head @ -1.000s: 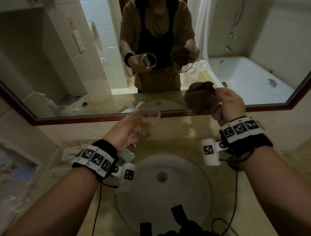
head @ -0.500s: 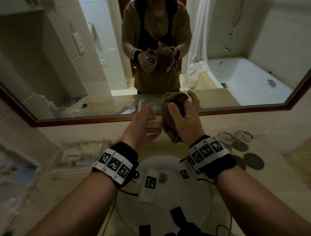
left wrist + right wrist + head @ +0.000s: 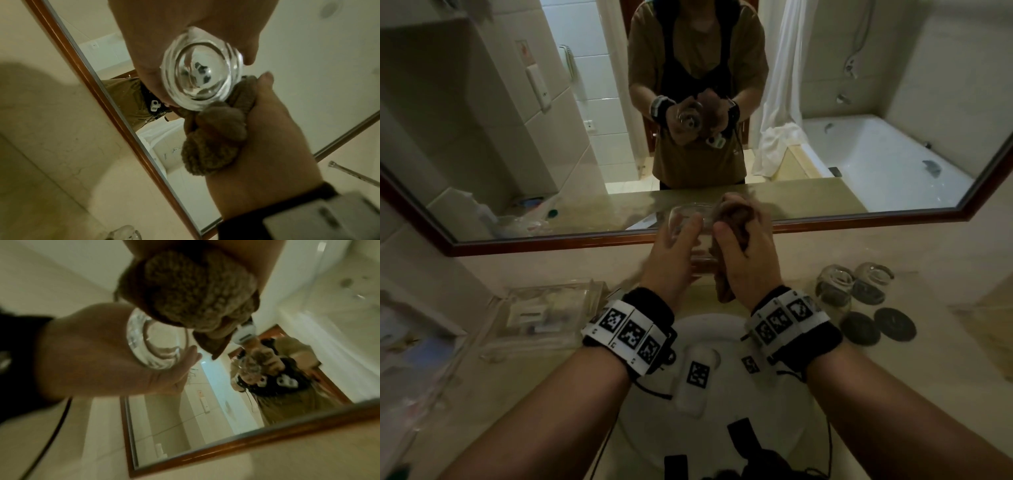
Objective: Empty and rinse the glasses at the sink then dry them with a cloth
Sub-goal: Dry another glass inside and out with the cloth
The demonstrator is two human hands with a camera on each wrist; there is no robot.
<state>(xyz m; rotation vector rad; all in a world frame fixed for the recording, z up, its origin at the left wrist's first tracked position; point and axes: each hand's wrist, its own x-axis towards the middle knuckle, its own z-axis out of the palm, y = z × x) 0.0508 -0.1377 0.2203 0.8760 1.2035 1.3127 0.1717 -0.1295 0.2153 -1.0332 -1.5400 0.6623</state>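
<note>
A clear glass [image 3: 690, 219] is held up in front of the mirror, above the white sink [image 3: 722, 404]. My left hand [image 3: 674, 250] grips it round the side; its thick base [image 3: 200, 81] faces the left wrist camera. My right hand [image 3: 743, 250] clutches a bunched brown cloth [image 3: 732, 219] and presses it against the glass's right side. In the right wrist view the cloth [image 3: 191, 293] bulges from my fist, right beside the glass [image 3: 152, 347]. The inside of the glass is partly hidden by both hands.
Two upturned glasses [image 3: 854, 281] stand on the counter at the right, with two dark round coasters [image 3: 876, 327] in front of them. A clear plastic tray [image 3: 548, 308] of small items lies to the left. The wood-framed mirror [image 3: 551, 245] runs close behind my hands.
My hands came together over the sink: the right hand brought the cloth from the right onto the glass. The glass now stands more upright in my left hand.
</note>
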